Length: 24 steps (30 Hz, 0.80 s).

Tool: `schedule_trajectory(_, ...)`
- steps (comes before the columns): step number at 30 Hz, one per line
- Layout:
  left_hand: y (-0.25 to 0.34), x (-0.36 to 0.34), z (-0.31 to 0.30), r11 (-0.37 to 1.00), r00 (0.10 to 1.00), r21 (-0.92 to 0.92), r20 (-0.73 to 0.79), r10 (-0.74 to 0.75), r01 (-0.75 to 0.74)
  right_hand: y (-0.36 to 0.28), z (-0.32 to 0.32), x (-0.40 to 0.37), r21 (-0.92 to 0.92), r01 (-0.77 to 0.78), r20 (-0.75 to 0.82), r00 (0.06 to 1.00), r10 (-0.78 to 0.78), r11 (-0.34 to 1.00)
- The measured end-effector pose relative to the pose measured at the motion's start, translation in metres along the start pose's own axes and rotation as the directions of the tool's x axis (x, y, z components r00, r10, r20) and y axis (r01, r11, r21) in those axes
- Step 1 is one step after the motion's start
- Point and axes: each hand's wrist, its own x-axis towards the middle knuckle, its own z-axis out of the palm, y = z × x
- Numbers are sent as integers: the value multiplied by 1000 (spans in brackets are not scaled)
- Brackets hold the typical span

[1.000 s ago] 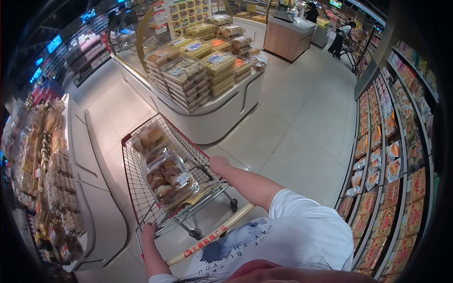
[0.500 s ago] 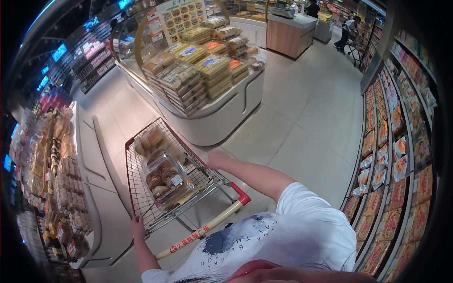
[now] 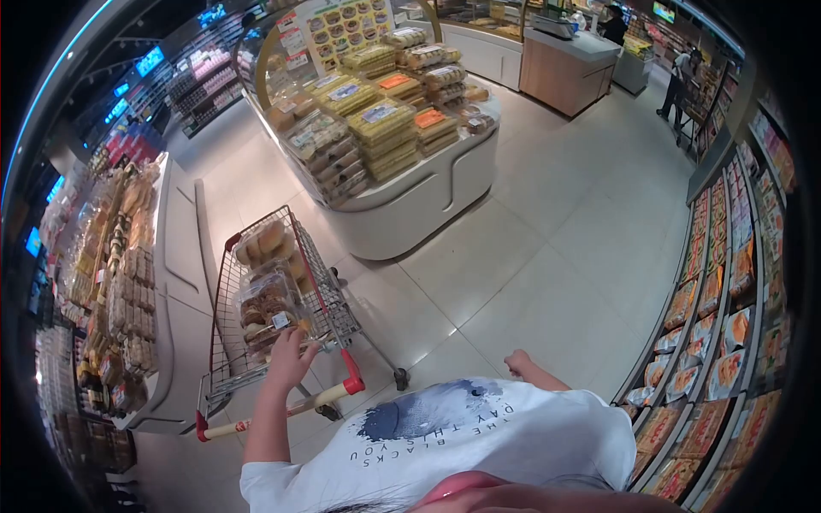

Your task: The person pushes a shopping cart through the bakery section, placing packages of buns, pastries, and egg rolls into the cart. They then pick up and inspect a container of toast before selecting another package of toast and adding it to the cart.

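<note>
**Left hand at the pastry box in the cart**

The left hand [image 3: 289,355] reaches over the red-tipped handle [image 3: 286,409] into the wire shopping cart [image 3: 224,350], fingers spread and holding nothing. Its fingertips meet the near end of the clear pastry box [image 3: 259,306], which lies in the basket behind a bag of buns [image 3: 261,241]. The right hand [image 3: 516,362] hangs by the torso, well apart from the cart; whether it is closed I cannot tell.

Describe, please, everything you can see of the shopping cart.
The shopping cart is a silvery wire basket on wheels, with red corner trim and a pale handle with red ends. It stands upright on the tiled floor beside a bread shelf. Clear packs of baked goods lie inside. The left hand reaches over the handle into its rear.
</note>
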Motion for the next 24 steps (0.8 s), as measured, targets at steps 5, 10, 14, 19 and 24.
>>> schedule_trajectory(5,41,22,65,984,993,172,117,18,-38,113,-21,-40,-75,3,65,998,2,997)
schedule_trajectory(10,48,35,87,915,984,402,174,-40,-34,148,-37,-45,143,6,45,999,-13,990)
schedule_trajectory(14,38,54,98,899,962,432,212,-174,68,127,-43,-23,228,34,39,998,-44,973)
schedule_trajectory(19,18,88,103,894,969,410,85,-232,179,49,-46,35,161,16,57,998,-25,987)
schedule_trajectory(24,-14,137,111,882,950,381,27,-311,278,-29,-64,112,-184,232,73,972,-222,955)
